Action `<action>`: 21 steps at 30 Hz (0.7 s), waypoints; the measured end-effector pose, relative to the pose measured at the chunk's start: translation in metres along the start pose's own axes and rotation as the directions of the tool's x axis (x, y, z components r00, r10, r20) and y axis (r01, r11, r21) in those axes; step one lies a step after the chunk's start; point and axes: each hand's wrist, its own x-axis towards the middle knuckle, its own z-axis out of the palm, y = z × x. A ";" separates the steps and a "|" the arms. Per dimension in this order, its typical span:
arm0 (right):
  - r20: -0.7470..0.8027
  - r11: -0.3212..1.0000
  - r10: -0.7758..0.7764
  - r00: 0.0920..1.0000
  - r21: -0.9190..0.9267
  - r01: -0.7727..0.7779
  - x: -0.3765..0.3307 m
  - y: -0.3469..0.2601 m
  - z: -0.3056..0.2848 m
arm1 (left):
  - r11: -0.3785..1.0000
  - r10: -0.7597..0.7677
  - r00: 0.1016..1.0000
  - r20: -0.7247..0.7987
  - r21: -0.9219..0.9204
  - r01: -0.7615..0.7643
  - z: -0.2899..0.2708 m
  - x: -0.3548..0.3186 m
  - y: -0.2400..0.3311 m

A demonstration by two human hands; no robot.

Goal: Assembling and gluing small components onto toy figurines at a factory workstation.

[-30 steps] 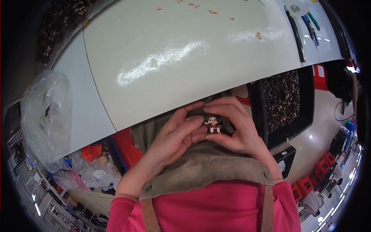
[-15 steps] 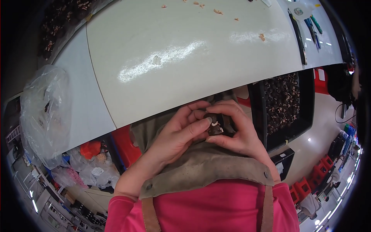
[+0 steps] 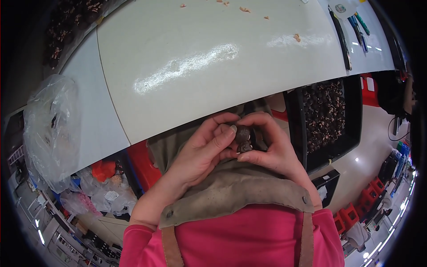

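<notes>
Between my fingertips, just off the near edge of the table, is a small dark brown figurine-like piece [image 3: 243, 135] with a rounded upper part. My left hand [image 3: 205, 147] pinches it from the left, thumb along its side. From the right, the curved fingers and thumb of my right hand [image 3: 276, 144] close round its other side. Fingers cover part of the piece. To the right of my hands, a black tray [image 3: 351, 141] holds many similar dark brown pieces [image 3: 324, 115] with pale pinkish parts.
The pale table [image 3: 178, 102] spans the front, with small peach-coloured scraps [image 3: 245, 9] at its far side. More brown pieces [image 3: 71, 26] are heaped at far left, above a clear plastic bag [image 3: 52, 129]. Pen-like tools [image 3: 358, 31] lie at far right. A red stool [image 3: 144, 167] stands below.
The brown piece has been turned in my fingers: a pale part faced up before, and now a plain dark rounded side shows. Both hands keep their hold, and the view has shifted slightly.
</notes>
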 end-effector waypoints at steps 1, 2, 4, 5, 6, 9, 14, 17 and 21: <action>-0.002 1.000 -0.001 1.000 0.000 0.001 0.000 0.000 0.000 | 1.000 -0.001 1.000 0.001 0.002 0.001 0.000 0.000 0.000; -0.006 1.000 0.011 1.000 0.025 -0.011 0.000 0.000 0.001 | 1.000 -0.003 1.000 -0.003 -0.009 0.003 0.001 0.000 0.000; -0.010 0.999 0.023 1.000 0.049 -0.022 -0.001 0.000 0.001 | 1.000 -0.006 1.000 -0.007 -0.020 0.006 0.001 0.000 0.000; -0.005 1.000 0.019 1.000 0.018 -0.019 0.000 -0.001 0.000 | 1.000 -0.008 1.000 -0.007 -0.018 0.007 0.001 0.000 0.000; 0.000 1.000 0.016 1.000 -0.013 -0.016 0.000 -0.002 -0.001 | 1.000 -0.009 1.000 -0.007 -0.017 0.009 0.002 0.000 0.000; -0.009 1.000 -0.001 1.000 -0.002 0.001 0.001 0.000 0.001 | 1.000 -0.003 1.000 -0.014 -0.031 0.003 -0.001 0.000 -0.002; -0.038 0.969 -0.179 0.983 -0.177 0.170 0.006 0.004 0.002 | 1.000 -0.009 0.999 -0.045 -0.027 0.008 0.004 -0.001 0.000; -0.035 0.946 -0.216 0.976 -0.254 0.200 0.008 0.003 0.002 | 0.999 -0.018 0.999 -0.036 -0.037 0.016 0.001 0.000 0.001; -0.048 0.933 -0.226 0.973 -0.297 0.202 0.009 0.002 0.003 | 0.998 -0.030 0.999 -0.039 -0.059 0.028 0.000 0.001 0.000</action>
